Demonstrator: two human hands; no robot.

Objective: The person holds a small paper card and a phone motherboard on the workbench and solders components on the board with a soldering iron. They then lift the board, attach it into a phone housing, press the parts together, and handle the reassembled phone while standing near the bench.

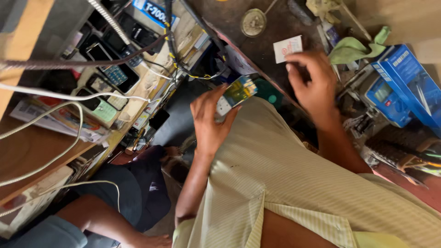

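Above my lap, my left hand (209,120) grips a small circuit board (237,93), fingers clamped on its edge. My right hand (312,82) reaches over the dark workbench (271,34), fingers curled, apparently empty. The white card (288,48) lies untouched just beyond it.

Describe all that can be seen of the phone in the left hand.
The phone is a small flat handset with a pale frame and a glossy face that reflects green and yellow. It lies tilted above the striped shirt's edge, beside the dark workbench. The left hand's fingers hold its lower end; the rest is free.
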